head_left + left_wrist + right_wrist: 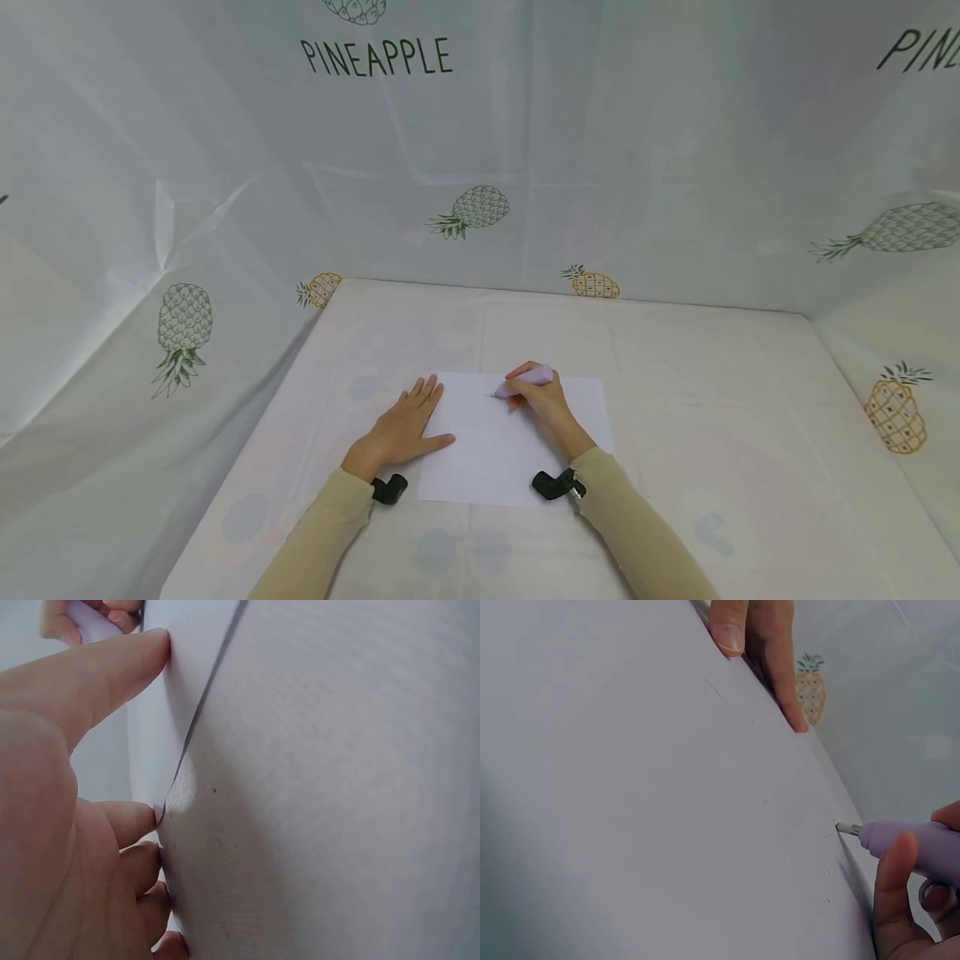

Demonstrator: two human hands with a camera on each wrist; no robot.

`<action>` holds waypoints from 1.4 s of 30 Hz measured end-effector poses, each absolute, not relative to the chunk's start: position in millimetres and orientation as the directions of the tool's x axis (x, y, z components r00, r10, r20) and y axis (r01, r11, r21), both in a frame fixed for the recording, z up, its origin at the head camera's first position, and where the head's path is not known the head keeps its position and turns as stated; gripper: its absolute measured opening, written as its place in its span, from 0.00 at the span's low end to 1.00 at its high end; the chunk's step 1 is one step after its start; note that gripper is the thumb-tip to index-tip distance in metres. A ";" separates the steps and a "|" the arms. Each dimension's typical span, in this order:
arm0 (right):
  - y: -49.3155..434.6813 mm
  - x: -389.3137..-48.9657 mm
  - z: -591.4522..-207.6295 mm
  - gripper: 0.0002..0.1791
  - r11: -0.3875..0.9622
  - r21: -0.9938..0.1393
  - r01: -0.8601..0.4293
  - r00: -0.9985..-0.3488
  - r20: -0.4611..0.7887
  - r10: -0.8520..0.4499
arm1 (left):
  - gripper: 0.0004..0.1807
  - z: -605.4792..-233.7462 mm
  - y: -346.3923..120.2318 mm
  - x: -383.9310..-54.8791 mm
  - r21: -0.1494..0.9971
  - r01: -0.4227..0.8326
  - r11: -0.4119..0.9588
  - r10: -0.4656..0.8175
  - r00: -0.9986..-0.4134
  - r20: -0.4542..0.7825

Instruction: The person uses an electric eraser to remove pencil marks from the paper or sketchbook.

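Observation:
A sheet of white paper (487,467) lies on the pale table covering. My left hand (407,423) rests flat at its left edge, fingers spread and thumb reaching onto the sheet. In the left wrist view the thumb (112,675) touches the paper. My right hand (549,404) grips a thick lilac pen (537,375) over the upper part of the sheet. Seen from the right wrist, the pen (922,847) has a narrow metal tip that meets the paper. A few tiny dark marks (713,688) show on the sheet there.
Pale cloth with faint prints covers the table (712,417). Behind it and at both sides hangs a whitish sheet (637,150) printed with pineapples and lettering. A black wrist device (390,489) sits at the left cuff, and another device (552,485) at the right.

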State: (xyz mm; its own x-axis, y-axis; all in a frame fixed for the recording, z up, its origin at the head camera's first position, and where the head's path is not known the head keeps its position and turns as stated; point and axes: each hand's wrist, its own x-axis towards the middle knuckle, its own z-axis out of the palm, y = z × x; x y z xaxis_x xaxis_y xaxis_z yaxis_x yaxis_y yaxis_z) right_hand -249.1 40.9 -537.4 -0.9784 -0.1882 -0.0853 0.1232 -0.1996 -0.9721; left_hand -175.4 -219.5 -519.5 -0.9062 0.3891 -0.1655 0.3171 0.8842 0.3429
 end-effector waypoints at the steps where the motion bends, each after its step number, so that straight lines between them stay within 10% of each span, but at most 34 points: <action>1: 41.0 -249.0 -537.6 0.02 -0.198 -0.973 0.122 -0.979 -0.084 -0.187 | 0.53 -519.6 -219.5 -175.7 0.342 0.317 0.884 0.389 -0.906 -0.166; 42: 34.5 -249.2 -538.4 0.03 -0.162 -0.981 0.107 -0.991 -0.093 -0.092 | 0.53 -520.9 -218.0 -176.5 0.341 0.302 0.890 0.374 -0.912 -0.168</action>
State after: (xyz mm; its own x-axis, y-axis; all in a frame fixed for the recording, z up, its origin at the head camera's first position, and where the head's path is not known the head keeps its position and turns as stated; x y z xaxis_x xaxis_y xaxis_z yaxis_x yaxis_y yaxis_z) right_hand -249.2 34.5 -538.4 -0.9914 -0.0923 -0.0929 0.1071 -0.1625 -0.9809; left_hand -176.5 -218.0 -520.9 -0.9122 0.3737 -0.1681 0.3018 0.8903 0.3411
